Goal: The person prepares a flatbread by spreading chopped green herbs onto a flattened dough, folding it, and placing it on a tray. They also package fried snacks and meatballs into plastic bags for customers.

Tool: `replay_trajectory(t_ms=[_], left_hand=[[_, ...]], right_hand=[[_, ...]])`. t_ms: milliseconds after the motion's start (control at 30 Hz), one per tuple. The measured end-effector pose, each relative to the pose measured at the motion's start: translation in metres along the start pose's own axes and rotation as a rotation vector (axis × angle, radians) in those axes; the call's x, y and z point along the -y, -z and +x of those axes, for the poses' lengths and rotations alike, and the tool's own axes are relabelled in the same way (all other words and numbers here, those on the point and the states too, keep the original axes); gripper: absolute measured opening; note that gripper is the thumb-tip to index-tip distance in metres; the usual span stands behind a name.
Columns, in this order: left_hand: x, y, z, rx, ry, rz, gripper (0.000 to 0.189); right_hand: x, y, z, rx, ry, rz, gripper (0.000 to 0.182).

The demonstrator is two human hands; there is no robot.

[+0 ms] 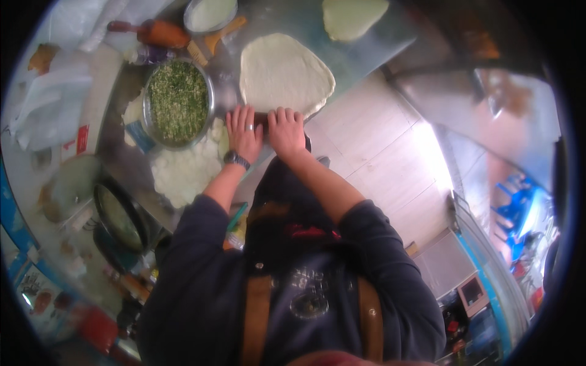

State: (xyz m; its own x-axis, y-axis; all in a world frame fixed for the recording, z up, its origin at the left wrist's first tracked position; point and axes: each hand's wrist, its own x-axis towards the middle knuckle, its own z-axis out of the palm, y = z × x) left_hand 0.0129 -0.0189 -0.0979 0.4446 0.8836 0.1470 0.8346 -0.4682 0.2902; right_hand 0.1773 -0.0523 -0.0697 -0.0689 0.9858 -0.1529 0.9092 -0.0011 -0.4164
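A large sheet of rolled-out dough (286, 71) lies flat on the metal worktop. At its near edge, my left hand (245, 132) and my right hand (287, 130) rest side by side, palms down. Both are on a dark brown bar, apparently a rolling pin (261, 119), which shows only between them and is otherwise covered. A ring and a wristwatch (237, 158) are on the left hand and wrist. Left of the dough stands a round metal bowl (212, 103) full of chopped green filling (178, 100).
White dough pieces or flour (185, 171) lie below the bowl. An orange-brown roller (162, 34), a brush (224, 34) and a bowl of pale contents (210, 13) sit at the back. Another dough sheet (352, 18) lies far right. A dark round pan (121, 215) stands left.
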Motion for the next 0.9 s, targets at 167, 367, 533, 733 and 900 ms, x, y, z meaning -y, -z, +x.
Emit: replay_trajectory(t_ms=[167,367,533,733,900], left_hand=[[-0.047,-0.009,0.022,0.196,-0.15,-0.033,0.051],[-0.043,-0.071,0.187,-0.068,-0.034,0.158,0.059],[-0.047,-0.03,0.069,0.117,-0.117,0.15,0.061],[-0.043,0.001,0.054,0.197,-0.203,-0.035,0.063],[-0.089,-0.08,0.238,0.012,-0.263,-0.096,0.053]], right_hand=[[-0.076,-0.014,-0.047,-0.252,-0.056,-0.006,0.049],[-0.135,0.03,0.064,-0.458,-0.087,-0.067,0.058],[-0.085,0.0,-0.02,-0.278,0.028,-0.056,0.072],[-0.086,0.022,-0.019,-0.216,-0.103,0.076,0.049],[-0.173,0.065,0.065,-0.375,-0.448,-0.049,0.041]])
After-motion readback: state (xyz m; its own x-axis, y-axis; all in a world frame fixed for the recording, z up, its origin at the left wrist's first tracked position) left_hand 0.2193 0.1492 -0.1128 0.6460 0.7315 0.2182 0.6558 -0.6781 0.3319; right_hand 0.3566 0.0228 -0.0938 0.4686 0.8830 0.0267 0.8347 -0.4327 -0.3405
